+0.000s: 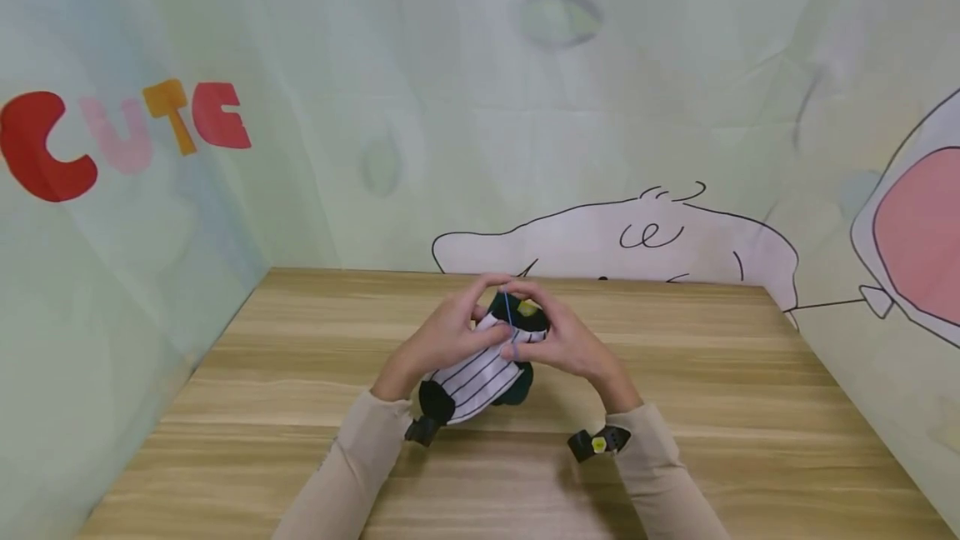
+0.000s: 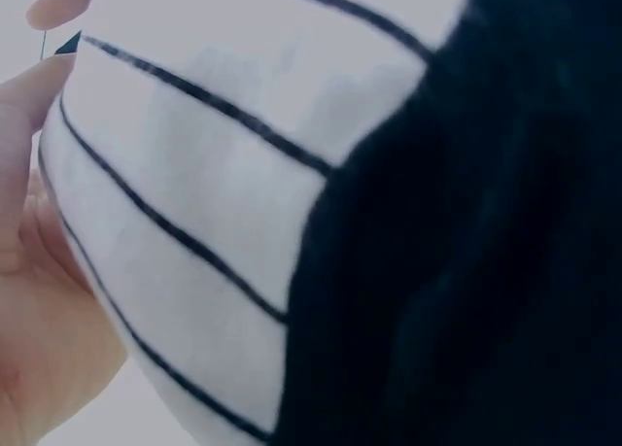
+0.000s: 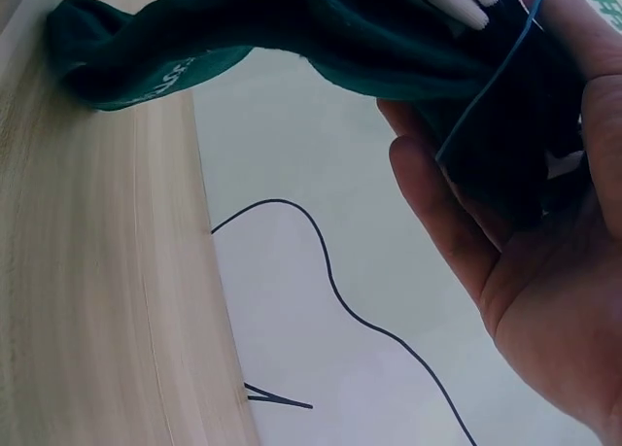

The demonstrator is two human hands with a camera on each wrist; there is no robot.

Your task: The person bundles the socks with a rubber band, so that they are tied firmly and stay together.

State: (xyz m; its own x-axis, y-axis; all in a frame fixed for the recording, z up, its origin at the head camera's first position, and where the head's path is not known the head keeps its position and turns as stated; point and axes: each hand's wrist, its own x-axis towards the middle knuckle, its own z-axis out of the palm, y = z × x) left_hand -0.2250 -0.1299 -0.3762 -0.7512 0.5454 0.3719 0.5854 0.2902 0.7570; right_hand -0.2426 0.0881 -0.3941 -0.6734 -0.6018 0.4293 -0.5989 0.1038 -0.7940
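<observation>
In the head view, the left hand [image 1: 450,330] grips the striped sock [image 1: 476,377] above the wooden table [image 1: 712,365], while the right hand [image 1: 566,344] curves its thumb and fingers about the bundle's far end, holding a thin blue band [image 1: 508,311] stretched between them. The left wrist view is mostly blocked by the white, black-lined cloth and its dark end. The right wrist view alone shows white lettering on the dark green sock [image 3: 360,38] hanging alongside, with a line-drawn backdrop [image 3: 321,359] beyond.
</observation>
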